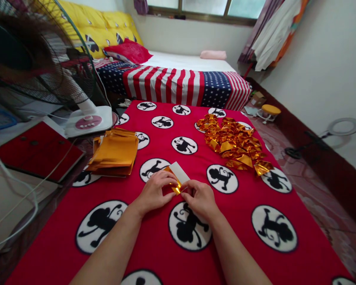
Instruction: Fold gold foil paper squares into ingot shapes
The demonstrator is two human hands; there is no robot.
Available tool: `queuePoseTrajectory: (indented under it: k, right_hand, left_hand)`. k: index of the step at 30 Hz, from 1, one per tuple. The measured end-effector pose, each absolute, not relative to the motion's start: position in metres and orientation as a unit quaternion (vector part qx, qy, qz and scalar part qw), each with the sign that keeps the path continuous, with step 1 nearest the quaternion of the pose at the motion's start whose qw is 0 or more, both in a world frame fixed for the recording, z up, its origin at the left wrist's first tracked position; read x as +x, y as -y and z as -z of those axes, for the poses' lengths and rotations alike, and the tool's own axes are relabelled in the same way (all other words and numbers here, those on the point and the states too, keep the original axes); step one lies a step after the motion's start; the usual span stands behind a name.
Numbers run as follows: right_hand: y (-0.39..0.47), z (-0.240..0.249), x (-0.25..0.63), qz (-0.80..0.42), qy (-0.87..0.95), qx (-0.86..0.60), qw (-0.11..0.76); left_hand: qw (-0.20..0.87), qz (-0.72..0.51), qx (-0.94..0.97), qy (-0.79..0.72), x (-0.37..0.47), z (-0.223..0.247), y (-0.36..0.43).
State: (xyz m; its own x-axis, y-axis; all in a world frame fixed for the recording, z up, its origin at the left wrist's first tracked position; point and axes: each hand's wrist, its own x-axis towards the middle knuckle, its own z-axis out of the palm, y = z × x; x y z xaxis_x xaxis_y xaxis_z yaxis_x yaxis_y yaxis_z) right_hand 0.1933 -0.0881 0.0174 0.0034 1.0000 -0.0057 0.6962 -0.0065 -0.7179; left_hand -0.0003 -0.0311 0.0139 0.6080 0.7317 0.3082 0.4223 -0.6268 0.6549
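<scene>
A partly folded sheet of gold foil paper (179,173), with its pale back showing on one side, is between my hands at the middle of the red cloth. My left hand (157,189) has its fingers closed on the sheet's left part. At the right lower edge, my right hand (199,196) pinches the paper between thumb and fingertips. Up and to the left lies a stack of flat gold foil sheets (115,150). Several folded gold foil pieces (231,140) sit in rows at the far right of the cloth.
The red cloth (243,253) has monkey prints in white circles. A standing fan (90,118) is at the left, behind the stack, near a red panel (35,144). Beyond the cloth is a bed (172,85). A yellow stool (270,110) stands on the floor at right.
</scene>
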Motion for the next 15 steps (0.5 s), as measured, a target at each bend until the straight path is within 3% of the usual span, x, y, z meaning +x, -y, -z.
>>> queuePoseTrajectory:
  k: [15]
  right_hand:
    - [0.0869,-0.0117,0.1941,-0.289,0.637,-0.659,0.275]
  left_hand:
    - [0.247,-0.298,0.860,-0.332,0.0021,-0.0041,0.0264]
